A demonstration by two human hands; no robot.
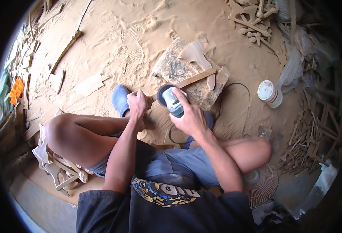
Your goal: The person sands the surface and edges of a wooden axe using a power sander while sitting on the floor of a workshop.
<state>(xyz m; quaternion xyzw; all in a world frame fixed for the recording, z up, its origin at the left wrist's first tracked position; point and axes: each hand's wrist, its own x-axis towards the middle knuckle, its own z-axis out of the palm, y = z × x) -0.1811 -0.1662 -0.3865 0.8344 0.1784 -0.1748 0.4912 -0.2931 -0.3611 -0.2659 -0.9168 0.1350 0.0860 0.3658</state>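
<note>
My right hand (193, 119) is wrapped round an angle grinder (174, 103) with a dark round disc. The disc lies over the middle of a long, pale wooden bar (196, 78); whether it touches the wood I cannot tell. My left hand (137, 101) is closed on the bar's near left end, with the fingers curled. The bar's far end rests over a rough stone slab (171, 62). On the same slab lies a flared, axe-shaped wooden piece (194, 53), its narrow part passing beneath the bar.
Sawdust covers the ground (101, 42). A white tub (270, 94) stands at the right, beyond a looping dark cable (248, 90). Wooden parts (254, 19) are heaped at the far right, scraps (308, 136) at the right, more cut pieces (58, 167) by my left knee. A round fan guard (262, 184) sits near my right thigh.
</note>
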